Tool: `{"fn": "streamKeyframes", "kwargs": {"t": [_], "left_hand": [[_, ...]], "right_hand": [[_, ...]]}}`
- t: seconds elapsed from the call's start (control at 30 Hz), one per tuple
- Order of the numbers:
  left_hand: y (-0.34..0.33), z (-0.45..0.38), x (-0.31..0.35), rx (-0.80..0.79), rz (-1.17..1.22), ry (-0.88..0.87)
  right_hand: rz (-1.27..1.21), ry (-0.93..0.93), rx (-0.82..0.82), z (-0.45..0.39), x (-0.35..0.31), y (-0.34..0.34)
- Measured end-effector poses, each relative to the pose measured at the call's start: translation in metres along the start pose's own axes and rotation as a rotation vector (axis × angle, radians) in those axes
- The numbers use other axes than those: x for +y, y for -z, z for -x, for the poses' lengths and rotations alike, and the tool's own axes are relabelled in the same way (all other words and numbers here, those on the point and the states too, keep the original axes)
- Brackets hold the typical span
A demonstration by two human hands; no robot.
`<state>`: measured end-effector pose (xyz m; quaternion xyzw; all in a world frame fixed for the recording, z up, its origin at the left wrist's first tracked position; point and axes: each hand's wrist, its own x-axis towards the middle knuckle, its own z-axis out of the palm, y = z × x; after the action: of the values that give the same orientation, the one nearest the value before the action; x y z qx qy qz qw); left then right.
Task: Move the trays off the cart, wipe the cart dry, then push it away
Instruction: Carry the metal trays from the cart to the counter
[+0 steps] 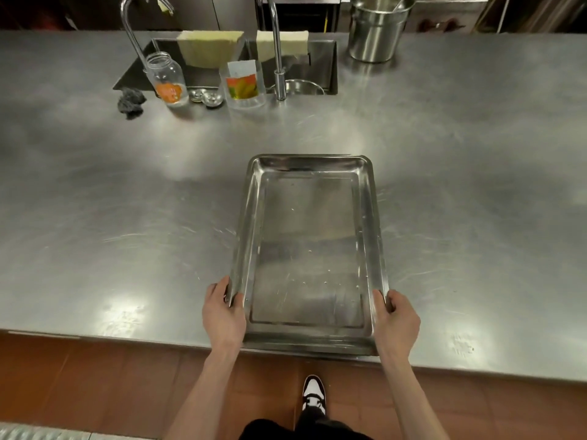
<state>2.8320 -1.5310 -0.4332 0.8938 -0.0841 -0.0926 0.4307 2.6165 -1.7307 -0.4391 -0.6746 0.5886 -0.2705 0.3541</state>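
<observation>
A rectangular steel tray (309,242) lies lengthwise on the steel counter (127,217), its near end at the counter's front edge. Small water drops dot its bottom. My left hand (222,312) grips the tray's left rim near the front corner. My right hand (397,319) grips the right rim at the matching spot. The cart is out of view.
A sink (228,65) with two faucets is set into the counter's far side, with cloths (209,47) draped over it. A glass jar (166,79), a labelled clear container (243,84), a dark scouring wad (131,102) and a steel pot (378,28) stand nearby. Below lies brown tiled floor.
</observation>
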Motion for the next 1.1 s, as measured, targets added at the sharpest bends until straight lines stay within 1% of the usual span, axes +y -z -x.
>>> {"fn": "streamKeyframes", "kwargs": {"t": [0.13,0.3,0.37,0.43,0.6,0.77,0.9,1.1], "left_hand": [[-0.006,0.003,-0.007,-0.004,0.041,0.057],[-0.009,0.002,-0.012,-0.009,0.024,0.067],[-0.011,0.0,-0.013,-0.01,0.02,0.074],[-0.013,-0.002,-0.015,-0.013,0.016,0.082],[-0.017,-0.003,-0.018,-0.017,-0.008,0.074],[-0.019,-0.002,-0.014,-0.014,-0.002,0.059],[-0.019,-0.002,-0.014,-0.032,-0.013,0.04],[-0.018,-0.001,-0.015,-0.051,0.002,0.036]], "right_hand": [[0.083,0.002,0.02,0.0,0.006,-0.006],[0.155,0.015,0.052,0.002,0.015,-0.016],[0.179,0.053,0.072,0.0,0.018,-0.018],[0.18,0.109,0.101,-0.003,0.022,-0.022],[0.192,0.171,0.148,-0.004,0.035,-0.031],[0.119,0.105,0.147,-0.003,0.036,-0.035],[0.101,0.088,0.136,-0.002,0.033,-0.035],[0.128,0.129,0.133,-0.003,0.036,-0.037]]}}
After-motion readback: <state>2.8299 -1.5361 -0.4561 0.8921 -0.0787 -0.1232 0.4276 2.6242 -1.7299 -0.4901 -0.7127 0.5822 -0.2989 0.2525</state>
